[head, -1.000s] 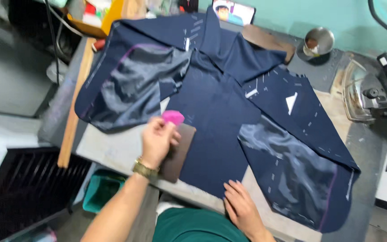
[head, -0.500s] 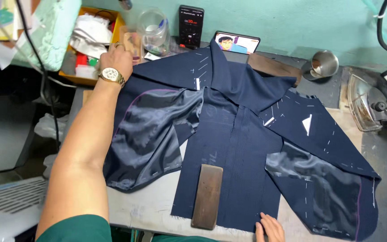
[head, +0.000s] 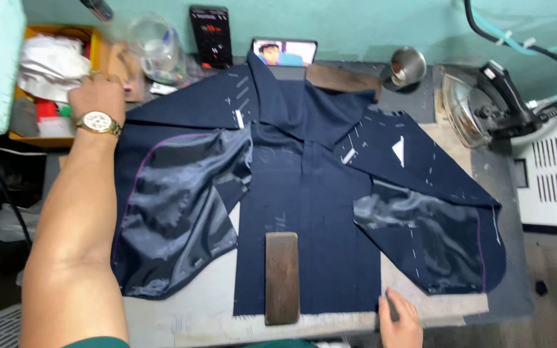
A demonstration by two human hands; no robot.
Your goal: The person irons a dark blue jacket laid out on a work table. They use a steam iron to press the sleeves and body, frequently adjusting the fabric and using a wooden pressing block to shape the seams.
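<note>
Jacket (head: 304, 212) covers the table (head: 201, 312); left hand (head: 98, 96), grip unclear, reaches past its collar, right hand (head: 400, 319) lies open at the hem; wooden block (head: 282, 277) might slide, creasing cloth

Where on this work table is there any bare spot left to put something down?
Bare table shows along the near edge, between the jacket lining and the wooden block, and in a thin strip beside the right hand. Another patch lies right of the jacket, below the iron. The far-left corner by the left hand is crowded: yellow tray, glass jar, phone.
</note>
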